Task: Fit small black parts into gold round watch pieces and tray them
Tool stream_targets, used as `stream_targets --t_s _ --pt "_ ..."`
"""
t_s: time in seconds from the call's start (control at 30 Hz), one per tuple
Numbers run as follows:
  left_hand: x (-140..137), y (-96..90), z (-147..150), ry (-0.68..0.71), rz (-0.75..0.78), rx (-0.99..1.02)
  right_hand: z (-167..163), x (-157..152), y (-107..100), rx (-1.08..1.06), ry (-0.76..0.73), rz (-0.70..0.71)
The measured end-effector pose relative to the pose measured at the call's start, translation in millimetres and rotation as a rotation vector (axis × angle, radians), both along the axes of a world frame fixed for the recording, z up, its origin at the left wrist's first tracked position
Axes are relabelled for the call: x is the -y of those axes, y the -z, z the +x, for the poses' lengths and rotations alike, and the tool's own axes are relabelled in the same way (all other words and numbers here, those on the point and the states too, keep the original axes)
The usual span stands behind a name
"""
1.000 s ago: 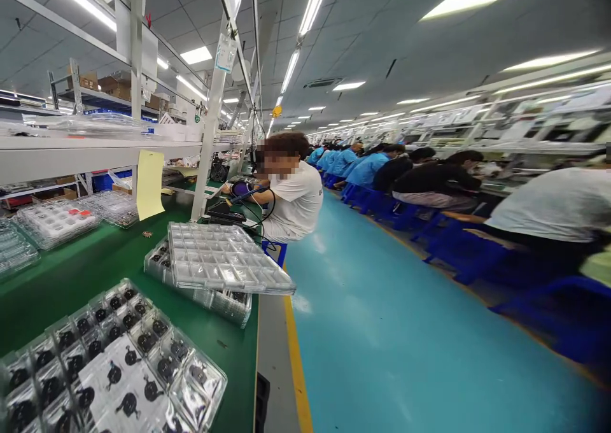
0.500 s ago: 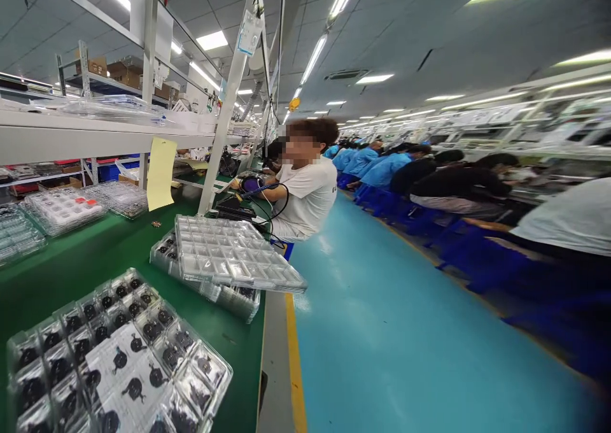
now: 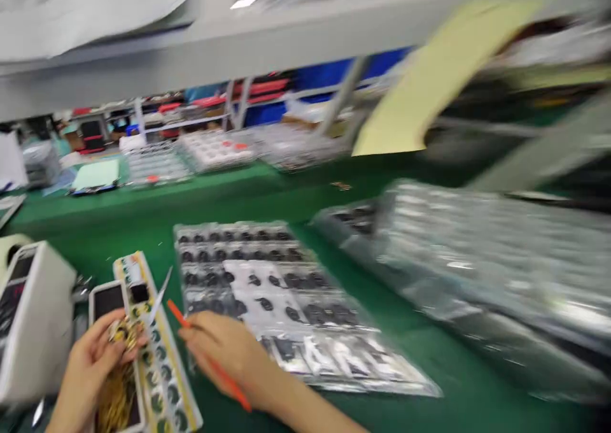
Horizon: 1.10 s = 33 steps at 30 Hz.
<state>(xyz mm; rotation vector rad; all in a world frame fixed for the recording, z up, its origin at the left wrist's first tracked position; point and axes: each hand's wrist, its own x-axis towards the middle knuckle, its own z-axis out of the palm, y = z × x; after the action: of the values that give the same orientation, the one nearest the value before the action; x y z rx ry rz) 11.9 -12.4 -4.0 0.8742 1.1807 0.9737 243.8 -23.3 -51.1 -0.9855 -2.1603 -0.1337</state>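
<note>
My left hand (image 3: pixel 93 363) is closed on a small cluster of gold-coloured parts (image 3: pixel 123 332), above a narrow white-rimmed box (image 3: pixel 139 407) with more golden pieces inside. In my right hand (image 3: pixel 233 350) is a thin orange stick-like tool (image 3: pixel 224 382), its end pointing up and left. Near that end, a pale pointed sliver (image 3: pixel 161 296) shows; blur hides whether it belongs to a tool. Between my hands lies a yellow-edged strip (image 3: pixel 191 402) with rows of dark round parts. Just beyond my right hand, a clear blister tray (image 3: pixel 329 350) holds black round parts and a white sheet.
A white device with a display (image 3: pixel 45 331) stands at the left. Stacked clear trays (image 3: pixel 477 261) fill the right side of the green bench (image 3: pixel 229 197). A grey shelf beam (image 3: pixel 286 35) crosses above, with a yellow paper (image 3: pixel 429 83) hanging from it. More trays (image 3: pixel 214 149) lie behind.
The view has swung left, from the aisle and a seated person to the bench. Both my hands, the narrow box and the white device are now in view.
</note>
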Motion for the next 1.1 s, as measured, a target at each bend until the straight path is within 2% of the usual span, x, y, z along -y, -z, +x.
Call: stream_targets --t_s 0.1,0.2,0.37,0.47,0.67,0.8,0.93,1.03,1.1 --pt "-0.2 -6.5 3.8 0.027 -0.004 0.063 7.4 -2.3 -8.2 -0.135 -0.055 -0.055" --pt "-3.2 -2.7 4.1 0.053 0.008 0.136 7.1 -0.4 -24.9 -0.274 -0.108 -0.152" --pt "3.1 1.8 3.9 0.107 0.001 0.262 -19.8 13.2 -46.9 -0.324 -0.223 -0.197" --pt "5.7 2.4 4.8 0.122 0.001 0.309 -37.5 13.6 -42.5 -0.317 -0.273 -0.159" --pt "7.8 8.0 9.5 0.084 -0.033 0.331 -48.8 8.6 -22.9 -0.373 -0.183 -0.146" --pt "6.9 10.7 12.2 0.093 -0.076 0.311 -49.9 9.1 -15.9 -0.233 -0.149 -0.049" --pt "4.5 13.1 11.9 0.102 -0.101 0.251 -49.9 10.0 -14.6 0.075 -0.177 0.109" --pt "2.8 14.9 11.4 0.102 -0.11 0.213 -47.8 10.2 -18.7 0.247 -0.207 0.142" --pt "1.7 15.3 11.5 0.106 -0.121 0.214 -44.3 10.2 -22.1 0.275 -0.228 0.127"
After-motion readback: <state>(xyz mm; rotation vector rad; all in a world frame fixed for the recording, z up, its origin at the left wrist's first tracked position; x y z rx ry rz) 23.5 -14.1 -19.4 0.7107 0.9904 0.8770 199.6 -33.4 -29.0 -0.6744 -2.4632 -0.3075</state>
